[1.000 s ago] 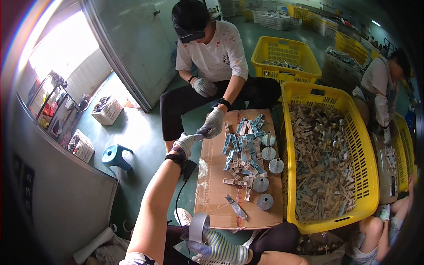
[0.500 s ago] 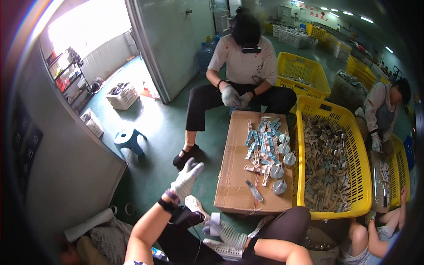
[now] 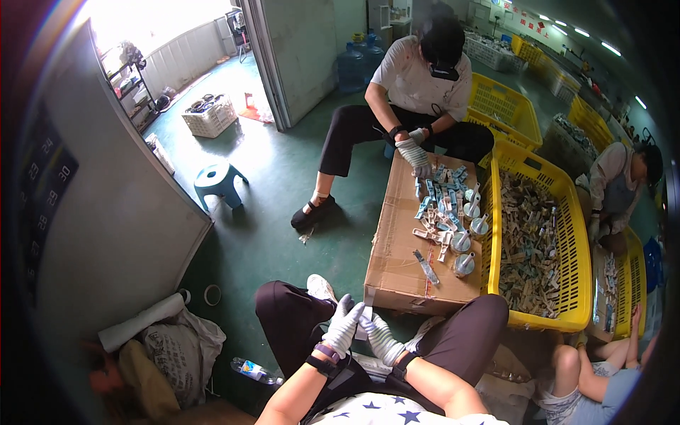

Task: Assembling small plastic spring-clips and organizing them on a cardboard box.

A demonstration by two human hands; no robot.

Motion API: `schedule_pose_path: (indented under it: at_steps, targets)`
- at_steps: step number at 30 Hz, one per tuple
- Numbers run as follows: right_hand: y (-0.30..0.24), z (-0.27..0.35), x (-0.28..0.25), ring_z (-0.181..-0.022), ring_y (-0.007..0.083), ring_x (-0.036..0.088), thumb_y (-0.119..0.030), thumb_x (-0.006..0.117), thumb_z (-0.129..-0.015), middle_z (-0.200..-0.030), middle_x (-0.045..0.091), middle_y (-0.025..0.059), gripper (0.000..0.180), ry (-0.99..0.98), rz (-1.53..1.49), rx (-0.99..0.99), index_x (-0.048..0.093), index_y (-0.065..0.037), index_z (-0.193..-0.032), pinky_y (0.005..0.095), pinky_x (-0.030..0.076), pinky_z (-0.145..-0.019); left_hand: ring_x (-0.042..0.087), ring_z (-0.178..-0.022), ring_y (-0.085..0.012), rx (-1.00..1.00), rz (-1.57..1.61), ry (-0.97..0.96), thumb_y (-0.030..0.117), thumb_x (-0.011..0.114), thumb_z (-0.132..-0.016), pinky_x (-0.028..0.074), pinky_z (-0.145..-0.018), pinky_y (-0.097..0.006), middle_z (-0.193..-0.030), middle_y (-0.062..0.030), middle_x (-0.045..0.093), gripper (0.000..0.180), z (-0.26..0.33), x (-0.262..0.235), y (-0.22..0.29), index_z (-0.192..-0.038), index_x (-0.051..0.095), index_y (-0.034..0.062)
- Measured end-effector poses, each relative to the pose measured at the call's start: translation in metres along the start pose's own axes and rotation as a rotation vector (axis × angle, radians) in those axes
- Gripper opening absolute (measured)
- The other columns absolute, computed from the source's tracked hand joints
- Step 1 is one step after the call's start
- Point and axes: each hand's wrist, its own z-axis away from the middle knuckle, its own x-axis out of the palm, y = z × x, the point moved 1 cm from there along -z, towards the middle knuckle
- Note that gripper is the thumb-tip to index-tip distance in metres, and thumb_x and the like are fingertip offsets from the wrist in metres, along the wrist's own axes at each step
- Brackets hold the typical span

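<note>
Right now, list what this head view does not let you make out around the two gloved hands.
- What the left hand and right hand hold between them: hidden by the gloved fingers.
- Small parts on the cardboard box: too small to identify.
- Contents of the yellow crate: too small and jumbled to identify.

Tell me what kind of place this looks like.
Probably a small factory sorting or packing floor: big yellow plastic crates full of small parts, a flattened brown cardboard box used as a worktable, and gloved workers sitting low on the green floor.
</note>
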Motion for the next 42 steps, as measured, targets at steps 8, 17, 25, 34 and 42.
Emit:
schedule_pose_path:
  at_steps: [8, 17, 25, 34, 42]
  targets:
    - [0.033, -0.027, -0.023, -0.102, 0.0126, 0.054, -0.029, 0.055, -0.096, -0.115, 0.058, 0.0022, 0.04, 0.124, 0.051, -0.049, 0.05, -0.006, -0.128, 0.0294, 0.044, -0.09, 0.041, -0.129, -0.0273, -0.061, -0.142, 0.019, 0.036, 0.07, -0.084, 0.032, -0.107, -0.034, -0.141, -0.0195, 0.041, 0.084, -0.014, 0.012, -0.017, -0.144, 0.027, -0.004]
    - [0.027, -0.054, -0.051, -0.088, 0.0126, 0.056, -0.027, 0.059, -0.094, -0.099, 0.06, 0.0017, 0.026, 0.323, 0.063, 0.058, 0.059, -0.009, -0.113, 0.0288, 0.047, -0.077, 0.038, -0.132, -0.0268, -0.043, -0.094, 0.028, 0.031, 0.073, -0.082, 0.032, -0.107, -0.034, -0.145, -0.0195, 0.036, 0.086, -0.01, 0.016, -0.013, -0.144, 0.026, -0.0039]
    - [-0.025, -0.004, -0.014, -0.108, 0.0178, 0.051, -0.028, 0.059, -0.094, -0.12, 0.055, 0.0111, 0.044, 0.4, 0.169, -0.162, 0.046, -0.002, -0.128, 0.0315, 0.042, -0.095, 0.052, -0.115, -0.0214, -0.013, 0.039, -0.041, 0.026, 0.069, -0.086, 0.043, -0.097, -0.033, -0.132, -0.0142, 0.049, 0.065, -0.008, 0.017, -0.012, -0.138, 0.038, 0.0003]
    - [-0.065, -0.011, -0.024, -0.057, 0.0212, 0.054, -0.032, 0.056, -0.095, -0.07, 0.065, 0.0165, 0.035, 0.348, 0.69, -0.296, 0.065, 0.0, -0.082, 0.037, 0.047, -0.06, 0.048, -0.121, -0.0182, -0.178, 0.631, -0.428, 0.025, 0.051, -0.097, 0.038, -0.102, -0.034, -0.131, -0.0031, 0.051, 0.041, 0.056, 0.068, 0.031, -0.136, 0.043, 0.0149]
    - [-0.128, -0.031, -0.101, -0.056, 0.0215, 0.055, -0.035, 0.056, -0.094, -0.065, 0.063, 0.0132, 0.038, 0.795, 0.541, -0.274, 0.064, -0.002, -0.077, 0.0365, 0.047, -0.058, 0.049, -0.126, -0.0264, -0.437, 0.246, -0.617, 0.024, 0.038, -0.102, 0.037, -0.106, -0.042, -0.133, -0.0171, 0.052, 0.044, 0.126, 0.018, 0.069, -0.137, 0.04, -0.0031]
